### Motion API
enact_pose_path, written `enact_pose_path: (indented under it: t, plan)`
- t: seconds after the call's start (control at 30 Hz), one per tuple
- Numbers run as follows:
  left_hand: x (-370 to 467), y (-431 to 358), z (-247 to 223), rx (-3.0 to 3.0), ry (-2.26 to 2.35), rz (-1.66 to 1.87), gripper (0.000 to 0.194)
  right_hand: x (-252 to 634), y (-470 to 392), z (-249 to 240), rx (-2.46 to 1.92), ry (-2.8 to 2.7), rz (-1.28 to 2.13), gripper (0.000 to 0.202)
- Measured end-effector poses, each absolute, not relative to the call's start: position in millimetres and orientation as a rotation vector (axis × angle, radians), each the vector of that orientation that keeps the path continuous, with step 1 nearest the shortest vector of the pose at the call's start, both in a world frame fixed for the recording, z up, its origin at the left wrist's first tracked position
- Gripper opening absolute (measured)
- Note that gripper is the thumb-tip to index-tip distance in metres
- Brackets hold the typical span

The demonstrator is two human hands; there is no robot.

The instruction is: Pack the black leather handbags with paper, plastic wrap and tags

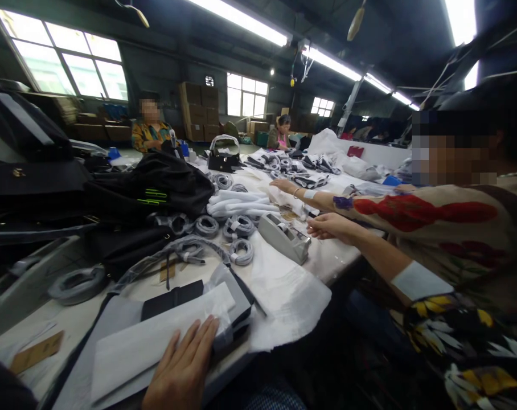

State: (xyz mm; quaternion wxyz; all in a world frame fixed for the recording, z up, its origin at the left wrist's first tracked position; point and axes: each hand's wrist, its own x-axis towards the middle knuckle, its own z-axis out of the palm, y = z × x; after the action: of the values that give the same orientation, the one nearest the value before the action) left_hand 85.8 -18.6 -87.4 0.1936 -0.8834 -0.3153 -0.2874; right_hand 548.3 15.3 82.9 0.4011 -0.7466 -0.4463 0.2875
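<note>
what look like cartons (198, 111) stand between windows (247, 95).

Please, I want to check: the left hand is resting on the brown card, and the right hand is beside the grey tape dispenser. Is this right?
Not quite: the head view shows the left hand resting on the folded white sheet, not on the brown card. The right hand is indeed beside the grey tape dispenser.

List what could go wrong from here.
The right hand might bump the co-worker's arm, which reaches in just beyond it. Its fingers could also catch on the end of the tape dispenser close by. And the white sheets seem to overhang the edge of the table, so a brush might slide them off.
</note>
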Motion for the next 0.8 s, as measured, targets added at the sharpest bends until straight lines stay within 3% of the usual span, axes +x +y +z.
enact_pose_path:
  t: [0.2,0.47,0.67,0.8]
  plan:
    - [87.9,-20.8,-82.6,-2.487,-0.871,-0.827,0.062,557.1,-35.7,41.0,-1.885,-1.026,0.798,0.039]
    - [88.1,-19.0,-87.6,-2.482,-0.868,-0.89,0.059,561.4,-32.2,-22.1,-1.875,-1.148,0.528,0.039]
    - [87.7,-20.4,-84.7,-2.498,-0.897,-0.896,0.063,559.0,-64.6,14.8,-1.886,-1.423,0.253,0.017]
    - [89.0,-22.5,-82.3,-2.502,-0.911,-0.886,0.059,524.0,-78.6,54.8,-1.78,-1.916,0.27,0.023]
